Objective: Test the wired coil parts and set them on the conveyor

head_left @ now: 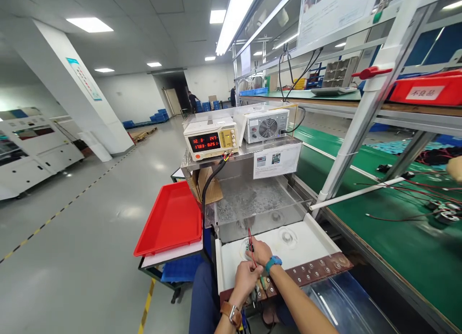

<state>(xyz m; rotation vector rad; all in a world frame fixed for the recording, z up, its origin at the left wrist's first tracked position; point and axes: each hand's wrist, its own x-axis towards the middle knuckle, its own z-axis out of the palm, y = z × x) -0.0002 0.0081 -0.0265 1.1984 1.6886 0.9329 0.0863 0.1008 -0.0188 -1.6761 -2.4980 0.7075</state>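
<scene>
View from beside the bench: the person's left hand, wearing a brown leather wrist strap, is curled closed around thin red and black wires that rise just above the knuckles. The right hand, with a blue-banded watch at the wrist, rests fingers bent on a small round part with a metal centre, which sits on the white test tray at its near left; whether these fingers pinch the part or only press on it cannot be told. A second clear round disc lies near, to the right on the same tray. A brown strip with a row of metal studs borders the tray's near edge. Behind the tray stands a clear acrylic enclosure, topped by a cream bench power supply whose red digits read about "12.3", "147" and "1783", "825.1"; the last figures are blurred. Beside it sits a grey unit with a round fan grille. A white instruction sheet with two small photographs hangs below; its text is too small to read. A red plastic tray lies to the left. On the upper right shelf, a red bin bears a white label reading "不良品". The green conveyor belt runs along the right.
</scene>
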